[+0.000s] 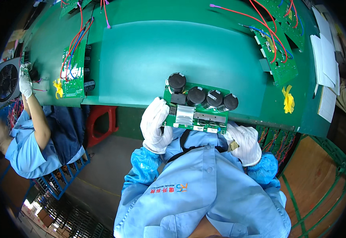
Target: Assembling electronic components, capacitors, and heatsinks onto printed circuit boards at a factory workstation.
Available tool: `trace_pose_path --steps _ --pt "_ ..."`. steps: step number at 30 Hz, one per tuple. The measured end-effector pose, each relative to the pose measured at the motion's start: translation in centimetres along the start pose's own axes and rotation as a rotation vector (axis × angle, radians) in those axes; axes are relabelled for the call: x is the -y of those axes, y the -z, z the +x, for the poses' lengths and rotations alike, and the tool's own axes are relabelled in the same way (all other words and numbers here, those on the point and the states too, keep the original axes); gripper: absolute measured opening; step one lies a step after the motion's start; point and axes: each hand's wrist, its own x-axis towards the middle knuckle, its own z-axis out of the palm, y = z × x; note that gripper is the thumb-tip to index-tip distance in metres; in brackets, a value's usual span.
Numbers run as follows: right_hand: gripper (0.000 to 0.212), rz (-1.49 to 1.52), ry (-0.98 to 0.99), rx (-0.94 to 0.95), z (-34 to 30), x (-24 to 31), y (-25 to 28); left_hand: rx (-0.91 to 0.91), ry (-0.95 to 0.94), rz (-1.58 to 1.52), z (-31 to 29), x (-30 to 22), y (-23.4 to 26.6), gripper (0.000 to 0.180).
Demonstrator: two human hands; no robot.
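A green circuit board (pixel 198 113) is held up at the near edge of the table, in front of my chest. It carries several tall black cylindrical capacitors (pixel 196 95), a silver finned heat sink (pixel 185 115) and a long metal bar. My left hand (pixel 156 126), in a white striped glove, is closed on the board's left edge. At its lower right corner my right hand (pixel 245 143), gloved the same way, is closed on the board with fingers curled under. A small yellowish-brown patch shows at the right fingers; I cannot tell what it is.
Wired green boards lie at the right (pixel 276 53) and left (pixel 74 71) of the green table (pixel 141 51). Yellow ties (pixel 288 99) and white papers (pixel 324 59) lie at the right. A co-worker (pixel 42 135) works at the left by a fan (pixel 6 83); a red stool (pixel 101 125) stands between us.
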Motion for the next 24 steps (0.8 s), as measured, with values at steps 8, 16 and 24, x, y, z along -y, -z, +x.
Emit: trace_pose_path --steps 8,16,24 --pt "0.028 0.310 -0.055 -0.276 2.2 0.8 0.7 0.032 0.014 -0.046 -0.1 -0.7 0.9 0.045" --pt "0.039 0.379 -0.149 -0.152 3.5 1.8 -0.3 0.385 -0.050 -0.126 7.5 -5.0 3.4 0.054" --pt "0.037 0.339 -0.110 -0.086 4.8 1.4 0.0 0.610 -0.172 0.097 9.2 -5.0 1.4 0.065"
